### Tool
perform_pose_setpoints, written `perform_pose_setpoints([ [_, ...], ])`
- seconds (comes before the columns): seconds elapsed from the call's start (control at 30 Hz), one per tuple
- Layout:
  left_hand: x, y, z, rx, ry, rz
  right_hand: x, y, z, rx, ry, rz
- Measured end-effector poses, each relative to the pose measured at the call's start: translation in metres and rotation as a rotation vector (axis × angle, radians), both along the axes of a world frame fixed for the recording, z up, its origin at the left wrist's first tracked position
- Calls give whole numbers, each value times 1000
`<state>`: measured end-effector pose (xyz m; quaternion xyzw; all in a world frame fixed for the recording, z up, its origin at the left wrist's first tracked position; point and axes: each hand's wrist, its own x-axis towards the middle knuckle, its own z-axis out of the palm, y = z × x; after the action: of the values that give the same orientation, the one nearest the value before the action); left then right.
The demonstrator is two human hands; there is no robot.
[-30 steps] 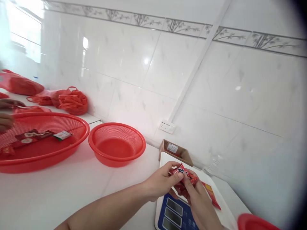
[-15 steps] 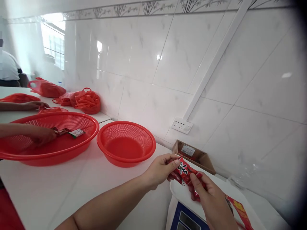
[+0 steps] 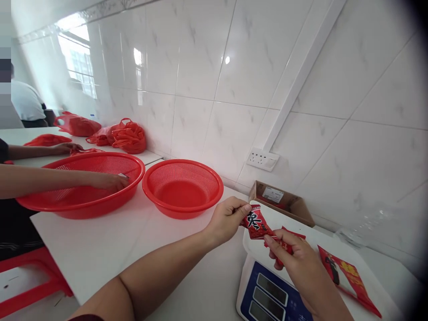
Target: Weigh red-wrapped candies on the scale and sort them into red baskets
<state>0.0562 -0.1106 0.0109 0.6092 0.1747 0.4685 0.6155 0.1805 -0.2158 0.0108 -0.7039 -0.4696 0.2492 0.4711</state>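
Observation:
Over the white scale pan (image 3: 354, 263), my left hand (image 3: 227, 220) pinches the upper left corner of a small red snack packet (image 3: 254, 223) printed with a large dark character. My right hand (image 3: 294, 256) is closed around more red packets (image 3: 282, 247) and touches the lower edge of that same packet. How many it holds is hidden by the fingers. A larger red and yellow snack bag (image 3: 349, 278) lies on the pan, right of my right hand. Beneath my hands is the scale's blue panel (image 3: 270, 294) with its displays.
A red basket (image 3: 183, 214) stands left of my hands. Another person's hand (image 3: 110, 182) reaches into a larger red basket (image 3: 83, 211). Red plastic bags (image 3: 129, 137) lie behind. An opened cardboard box (image 3: 301, 211) sits by the wall, and a clear plastic container (image 3: 364, 227) rests nearby.
The view has shifted. The packet between my hands now shows its printed face more fully. The other person's hand has moved right inside the large basket, covering the packets there.

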Motion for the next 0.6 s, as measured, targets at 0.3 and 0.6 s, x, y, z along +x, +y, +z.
perform_pose_setpoints([
  [0.3, 0, 0, -1, -84, 40, -44, 0, -2, 0, -11, 31, 5],
  [0.6, -1, 3, 1, -55, 78, -47, 2, -6, 5, 22, 40, -36],
])
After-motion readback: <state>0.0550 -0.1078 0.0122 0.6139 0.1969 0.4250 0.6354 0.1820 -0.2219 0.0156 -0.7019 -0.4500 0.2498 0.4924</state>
